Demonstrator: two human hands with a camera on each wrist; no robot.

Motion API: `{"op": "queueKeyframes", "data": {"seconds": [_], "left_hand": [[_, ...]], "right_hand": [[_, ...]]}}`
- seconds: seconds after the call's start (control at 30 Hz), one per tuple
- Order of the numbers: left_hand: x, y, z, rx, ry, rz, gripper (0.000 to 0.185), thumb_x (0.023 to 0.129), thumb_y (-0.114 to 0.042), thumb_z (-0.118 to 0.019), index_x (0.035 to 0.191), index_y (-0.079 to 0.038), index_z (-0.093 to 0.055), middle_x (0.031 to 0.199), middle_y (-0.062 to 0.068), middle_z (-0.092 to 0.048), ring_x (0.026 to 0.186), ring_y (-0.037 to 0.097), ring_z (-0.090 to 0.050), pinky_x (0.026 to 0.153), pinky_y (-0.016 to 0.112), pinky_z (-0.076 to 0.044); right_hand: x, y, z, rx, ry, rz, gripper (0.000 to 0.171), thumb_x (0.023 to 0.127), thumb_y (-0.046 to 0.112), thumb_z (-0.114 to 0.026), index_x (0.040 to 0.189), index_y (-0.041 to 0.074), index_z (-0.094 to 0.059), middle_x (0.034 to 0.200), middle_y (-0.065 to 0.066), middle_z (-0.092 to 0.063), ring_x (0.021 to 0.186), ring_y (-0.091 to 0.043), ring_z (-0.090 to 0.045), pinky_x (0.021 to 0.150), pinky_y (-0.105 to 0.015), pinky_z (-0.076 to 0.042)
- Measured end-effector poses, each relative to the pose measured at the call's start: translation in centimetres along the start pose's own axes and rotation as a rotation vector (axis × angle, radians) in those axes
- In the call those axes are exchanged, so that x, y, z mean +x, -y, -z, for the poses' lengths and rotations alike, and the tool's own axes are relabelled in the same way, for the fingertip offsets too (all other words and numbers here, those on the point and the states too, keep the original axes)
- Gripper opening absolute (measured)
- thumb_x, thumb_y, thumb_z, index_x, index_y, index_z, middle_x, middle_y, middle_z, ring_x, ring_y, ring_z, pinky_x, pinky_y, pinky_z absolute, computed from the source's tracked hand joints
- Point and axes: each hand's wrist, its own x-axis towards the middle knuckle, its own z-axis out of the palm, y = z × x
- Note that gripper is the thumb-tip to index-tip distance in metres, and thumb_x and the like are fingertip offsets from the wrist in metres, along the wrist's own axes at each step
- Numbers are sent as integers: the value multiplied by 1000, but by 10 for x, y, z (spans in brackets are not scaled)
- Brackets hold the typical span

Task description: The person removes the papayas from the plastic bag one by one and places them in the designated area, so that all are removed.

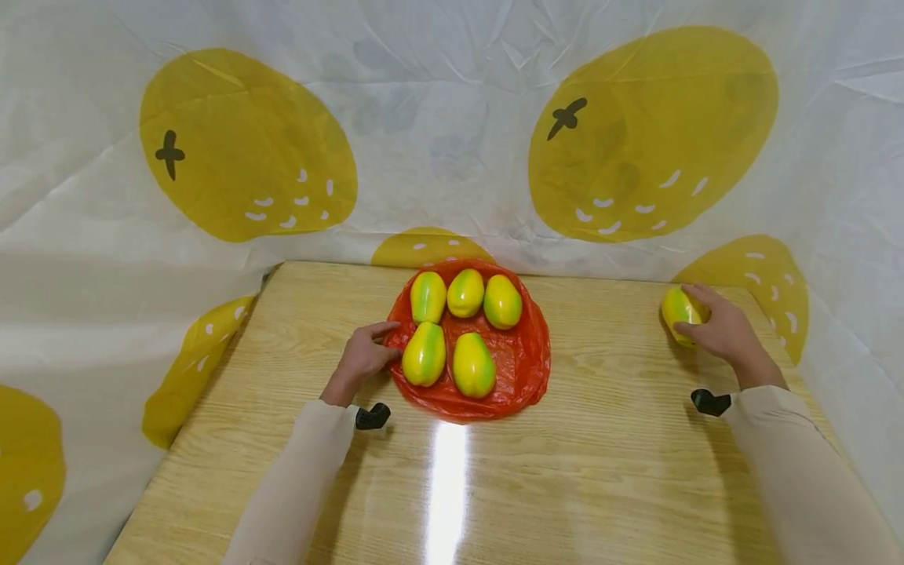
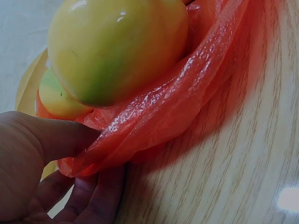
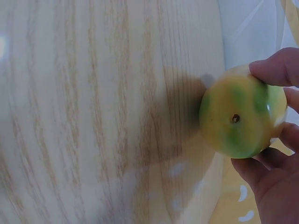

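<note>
A red plastic bag [image 1: 519,369] lies spread with its mouth upward, and several yellow-green papayas [image 1: 475,366] sit inside it. At the bag's left side, my left hand [image 1: 363,357] pinches the rim. The left wrist view shows the thumb [image 2: 70,137] over the red film [image 2: 154,126] and the other fingers beneath it, close to a papaya [image 2: 117,51]. Far to the right, my right hand [image 1: 723,326] grips another papaya [image 1: 678,310] near the table's back right corner. In the right wrist view, thumb and fingers wrap this papaya [image 3: 233,116], whose dark end spot faces the camera.
The wooden table [image 1: 600,455] carries a bright light reflection in front of the bag. A white cloth [image 1: 438,141] printed with large yellow fruits hangs behind and along both sides. Black wrist-worn pieces [image 1: 373,416] show at both sleeves.
</note>
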Motion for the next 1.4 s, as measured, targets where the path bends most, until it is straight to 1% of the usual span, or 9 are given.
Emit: {"op": "queueKeyframes", "data": {"seconds": [0.17, 0.37, 0.53, 0.67, 0.83, 1.0, 1.2, 1.4], "left_hand": [[0, 0, 0, 3, 0, 8, 59, 95, -7, -69, 151, -14, -55, 163, 17, -44, 147, 39, -44, 118, 52, -46], [0, 0, 0, 17, 2, -2, 59, 95, -8, -70, 151, -14, -56, 162, 18, -44, 146, 39, -45, 119, 52, -45], [0, 0, 0, 14, 0, -7, 59, 94, -7, -70, 151, -14, -56, 161, 17, -46, 143, 37, -48, 117, 51, -47], [0, -1, 0, 11, -2, -7, 59, 94, -7, -70, 151, -14, -56, 161, 17, -45, 143, 37, -47, 118, 51, -46], [-1, -1, 0, 8, -3, -5, 59, 94, -7, -70, 151, -13, -56, 161, 17, -45, 143, 37, -46, 117, 51, -47], [-1, -1, 0, 7, -5, -8, 59, 93, -7, -70, 151, -13, -56, 161, 17, -46, 142, 36, -47, 117, 51, -47], [0, 1, -1, 6, 0, 2, 59, 95, -8, -70, 151, -14, -56, 161, 18, -45, 138, 36, -48, 116, 50, -48], [0, 2, -1, -8, 3, 2, 59, 94, -7, -69, 151, -15, -56, 161, 18, -45, 139, 36, -48, 116, 50, -48]], "right_hand": [[0, -1, -2, 20, -5, 10, 79, 98, 20, -67, 161, -4, -25, 165, -41, -15, 142, -71, -21, 110, -83, -24], [0, -1, -4, 30, -27, 27, 78, 97, 21, -67, 160, -5, -28, 164, -42, -17, 141, -71, -23, 110, -83, -24], [0, -2, -4, 22, -45, 48, 79, 96, 21, -68, 159, -6, -29, 162, -42, -22, 139, -70, -28, 107, -82, -29], [0, -2, -4, 14, -50, 46, 80, 96, 22, -69, 159, -6, -28, 162, -42, -24, 137, -69, -30, 106, -81, -31], [-1, -2, -3, 16, -42, 38, 81, 97, 24, -69, 160, -6, -27, 162, -43, -19, 139, -70, -26, 108, -82, -28], [-3, -1, -2, 9, -32, 39, 85, 98, 28, -70, 161, -5, -24, 162, -44, -19, 139, -71, -26, 106, -82, -30], [-5, 2, 0, 5, -14, 34, 89, 98, 30, -71, 162, -6, -21, 162, -45, -15, 142, -71, -21, 109, -83, -24], [-8, 1, 1, 6, -14, 22, 89, 100, 32, -69, 163, -5, -19, 163, -44, -12, 144, -70, -17, 112, -83, -20]]}}
